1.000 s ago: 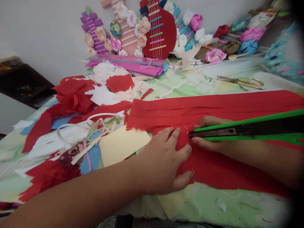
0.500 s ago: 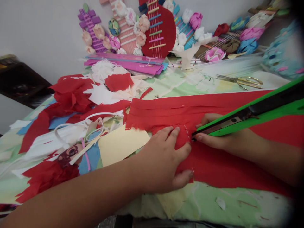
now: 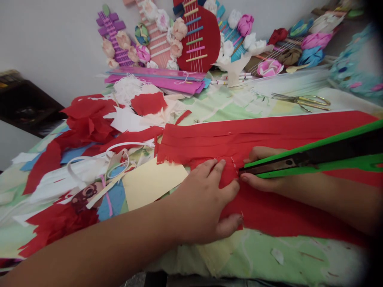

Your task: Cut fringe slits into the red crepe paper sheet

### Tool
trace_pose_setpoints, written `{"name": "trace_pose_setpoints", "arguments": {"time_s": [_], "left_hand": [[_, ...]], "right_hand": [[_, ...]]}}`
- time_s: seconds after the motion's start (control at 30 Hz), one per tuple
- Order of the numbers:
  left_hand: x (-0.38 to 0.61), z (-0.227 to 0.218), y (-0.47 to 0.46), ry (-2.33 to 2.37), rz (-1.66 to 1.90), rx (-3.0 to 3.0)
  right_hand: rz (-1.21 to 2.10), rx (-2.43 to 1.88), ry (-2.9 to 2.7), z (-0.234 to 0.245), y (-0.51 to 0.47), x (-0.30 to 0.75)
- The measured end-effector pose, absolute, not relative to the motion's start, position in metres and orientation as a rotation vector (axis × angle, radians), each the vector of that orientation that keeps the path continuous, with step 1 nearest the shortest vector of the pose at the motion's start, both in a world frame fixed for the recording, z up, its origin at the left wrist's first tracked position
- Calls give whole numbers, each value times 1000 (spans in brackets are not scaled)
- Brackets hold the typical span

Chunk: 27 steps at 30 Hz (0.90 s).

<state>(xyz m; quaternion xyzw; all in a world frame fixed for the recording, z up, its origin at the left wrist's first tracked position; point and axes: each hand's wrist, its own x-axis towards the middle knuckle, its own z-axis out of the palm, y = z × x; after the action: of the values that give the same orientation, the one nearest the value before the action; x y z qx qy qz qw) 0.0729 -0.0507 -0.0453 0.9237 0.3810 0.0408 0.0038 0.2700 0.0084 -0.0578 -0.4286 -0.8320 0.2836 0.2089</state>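
A folded red sheet (image 3: 269, 207), crepe paper or cloth by its look, lies creased in front of me. My left hand (image 3: 206, 199) rests flat on it, fingers spread, pressing it down. Close to its fingertips, my right hand (image 3: 260, 181) is closed around the front end of a green utility knife (image 3: 308, 157) with a black slider and metal channel. The knife's tip touches the red material beside a short row of small white marks (image 3: 233, 161). Its rear end runs out of view on the right.
Gold-handled scissors (image 3: 305, 101) lie at the back right. On the left are red scraps (image 3: 89, 119), a cream card (image 3: 152, 181) and white cord (image 3: 80, 163). Decorated paper instruments (image 3: 200, 40) lean against the wall. The table's front edge is below my hands.
The rear of the utility knife has dropped lower and its tip has shifted slightly left along with my right hand. My left hand has stayed in place on the red sheet.
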Motion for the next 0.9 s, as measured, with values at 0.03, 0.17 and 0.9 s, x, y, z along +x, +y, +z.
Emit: {"name": "trace_pose_setpoints", "arguments": {"time_s": [0.03,0.17,0.9], "left_hand": [[73,-45,-51,1194,127,2896],[74,-46,-50,1182,146,2895],[73,-47,-51,1177,162,2883]], "right_hand": [[783,-1200,-2323,-58,9,270],[833,-1212,-2305,-57,9,271],[1008,-1212,-2069,-48,11,272]]}}
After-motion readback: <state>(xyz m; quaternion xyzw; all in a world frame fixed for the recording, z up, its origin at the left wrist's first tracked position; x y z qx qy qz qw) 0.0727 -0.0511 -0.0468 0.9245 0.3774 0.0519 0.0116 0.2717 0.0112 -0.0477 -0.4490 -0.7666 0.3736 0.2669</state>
